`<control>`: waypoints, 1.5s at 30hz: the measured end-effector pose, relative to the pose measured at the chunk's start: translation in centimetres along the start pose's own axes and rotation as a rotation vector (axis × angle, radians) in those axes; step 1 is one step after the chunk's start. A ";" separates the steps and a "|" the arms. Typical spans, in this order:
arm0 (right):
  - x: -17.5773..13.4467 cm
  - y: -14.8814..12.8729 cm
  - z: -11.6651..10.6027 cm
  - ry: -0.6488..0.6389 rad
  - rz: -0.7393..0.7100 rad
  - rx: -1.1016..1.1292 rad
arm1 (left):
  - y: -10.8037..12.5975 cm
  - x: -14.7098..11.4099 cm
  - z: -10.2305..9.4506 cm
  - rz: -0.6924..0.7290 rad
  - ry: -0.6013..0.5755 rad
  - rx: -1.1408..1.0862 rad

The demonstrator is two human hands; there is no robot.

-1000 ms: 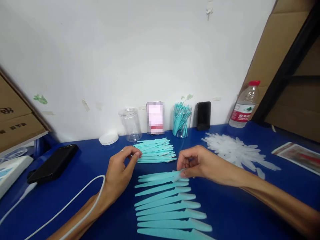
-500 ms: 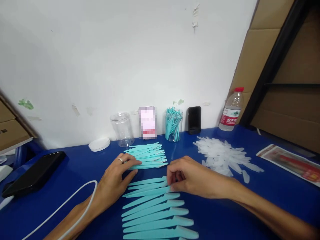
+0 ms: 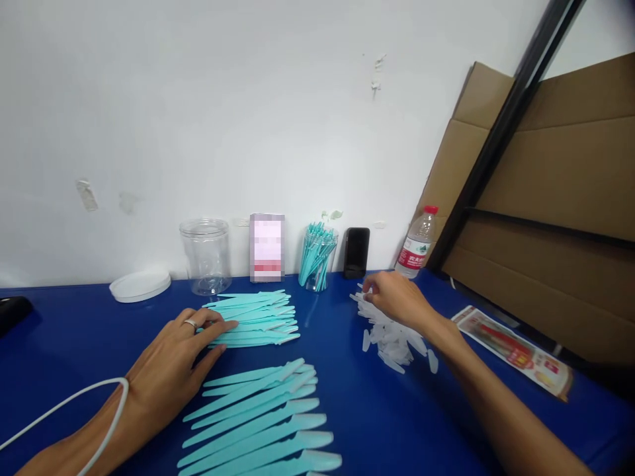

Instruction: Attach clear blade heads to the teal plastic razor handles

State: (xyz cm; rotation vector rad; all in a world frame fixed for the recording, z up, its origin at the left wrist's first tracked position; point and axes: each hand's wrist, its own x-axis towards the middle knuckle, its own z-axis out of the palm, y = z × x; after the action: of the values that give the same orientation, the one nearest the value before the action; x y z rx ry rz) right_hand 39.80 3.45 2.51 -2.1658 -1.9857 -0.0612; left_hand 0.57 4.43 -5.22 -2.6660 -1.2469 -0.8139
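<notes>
My left hand [image 3: 181, 354], with a ring on one finger, rests by a stack of turquoise eyebrow razors [image 3: 258, 324]. Its thumb and index finger are apart, and its fingertips touch the razors' handle ends. Closer to me, several more razors [image 3: 258, 423] lie in a fanned row, blade ends to the right. On the right, my right hand [image 3: 394, 297] reaches over a heap of translucent white blade caps [image 3: 391, 337]. Its fingers are pinched together at the heap's far left edge; whatever is between them is hidden.
Along the wall stand a clear empty jar [image 3: 206, 258], a pink blurred box [image 3: 268, 248], a jar of razors [image 3: 317, 258], a black device [image 3: 356, 252] and a water bottle [image 3: 417, 243]. A white lid [image 3: 139, 285] and a printed packet [image 3: 513, 350] lie flat. A white cable [image 3: 64, 403] crosses my left forearm.
My right hand has left the razor row and moved right and away from me to the cap heap. My left hand stays by the stack. The view has turned to the right.
</notes>
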 end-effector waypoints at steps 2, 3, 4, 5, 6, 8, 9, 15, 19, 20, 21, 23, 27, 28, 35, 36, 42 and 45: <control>0.2 0.8 0.1 -0.054 0.015 -0.026 | -0.1 0.0 0.2 0.006 -0.010 0.017; 0.3 1.1 0.0 -0.083 0.013 -0.033 | -0.1 0.0 0.2 0.008 -0.012 0.026; 0.3 1.3 -0.2 -0.113 0.004 -0.036 | -0.1 0.1 0.2 0.009 -0.009 0.035; 0.2 1.4 -0.3 -0.143 -0.009 -0.037 | -0.1 0.1 0.2 0.009 -0.006 0.045; 0.2 1.5 -0.5 -0.169 -0.022 -0.037 | -0.1 0.1 0.2 0.011 -0.002 0.053; 0.0 1.3 -0.7 -0.203 -0.037 -0.038 | 0.0 0.2 0.1 0.017 0.001 0.069; -0.1 1.2 -0.7 -0.212 -0.040 -0.039 | 0.1 0.3 0.0 0.021 0.002 0.077; -0.5 0.1 0.1 -0.216 -0.073 -0.043 | 0.7 0.6 -0.5 0.034 -0.025 0.110; -0.6 -0.3 0.6 -0.188 -0.080 -0.057 | 1.1 0.7 -0.9 0.025 -0.057 0.109; -0.6 -0.4 0.6 -0.176 -0.082 -0.058 | 1.1 0.7 -1.0 0.024 -0.061 0.107; -0.6 -0.5 0.7 -0.163 -0.084 -0.056 | 1.2 0.7 -1.0 0.023 -0.064 0.105; -0.7 -0.6 0.6 -0.136 -0.091 -0.042 | 1.2 0.8 -1.0 0.022 -0.060 0.098; -0.9 -0.9 0.2 -0.055 -0.082 0.016 | 1.4 0.8 -0.9 0.021 -0.045 0.083; -0.9 -1.1 0.1 -0.022 -0.072 0.035 | 1.5 0.8 -0.9 0.020 -0.041 0.080; -1.6 -3.4 0.2 0.147 -0.064 0.288 | 2.0 0.7 -1.2 -0.038 0.005 0.045; -1.8 -3.7 0.3 0.153 -0.069 0.342 | 2.0 0.7 -1.3 -0.049 0.011 0.034; -2.1 -5.7 1.5 0.031 -0.139 0.802 | 2.7 0.7 -1.7 -0.151 0.077 -0.090; -2.6 -6.7 2.0 -0.126 -0.128 1.056 | 3.6 0.4 -1.8 -0.189 0.086 -0.183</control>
State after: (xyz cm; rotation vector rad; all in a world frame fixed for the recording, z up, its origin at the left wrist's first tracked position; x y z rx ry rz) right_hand 32.72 1.78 0.90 -1.3569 -1.6070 0.8998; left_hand 2.69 1.81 -2.95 -2.6435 -1.4866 -1.1071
